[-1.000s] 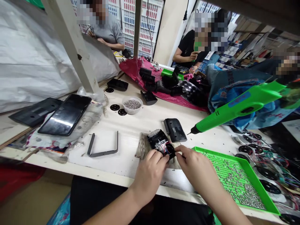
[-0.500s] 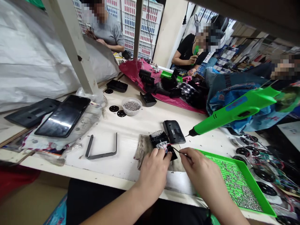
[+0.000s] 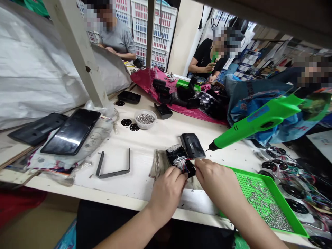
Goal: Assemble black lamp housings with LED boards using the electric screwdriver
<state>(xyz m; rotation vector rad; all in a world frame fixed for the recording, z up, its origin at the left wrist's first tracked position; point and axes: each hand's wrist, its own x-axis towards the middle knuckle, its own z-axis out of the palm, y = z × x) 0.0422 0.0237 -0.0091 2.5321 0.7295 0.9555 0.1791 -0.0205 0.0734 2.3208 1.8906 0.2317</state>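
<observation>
A black plastic housing (image 3: 169, 157) lies open on a folded cloth (image 3: 155, 166), with a silvery motor-like part (image 3: 180, 160) and thin red and blue wires inside. My left hand (image 3: 168, 186) has its fingers closed on the housing's near edge. At the housing's right end, my right hand (image 3: 214, 176) is closed with bent fingers; what sits between the fingertips is hidden. Just behind them a second black housing piece (image 3: 192, 145) rests on the table. The tip of a hanging green electric screwdriver (image 3: 249, 124) points down beside that piece.
A green tray (image 3: 277, 204) of screws stands right, near wired assemblies with black discs (image 3: 294, 190). A grey U-shaped bracket (image 3: 114, 173), a phone (image 3: 72, 131) and a bowl of small metal parts (image 3: 145, 119) lie left and behind. Co-workers sit across the table.
My right hand has moved left and up to the housing's right end. The thin black cord seen in its fingers before is now hidden. My left hand stays at the near edge.
</observation>
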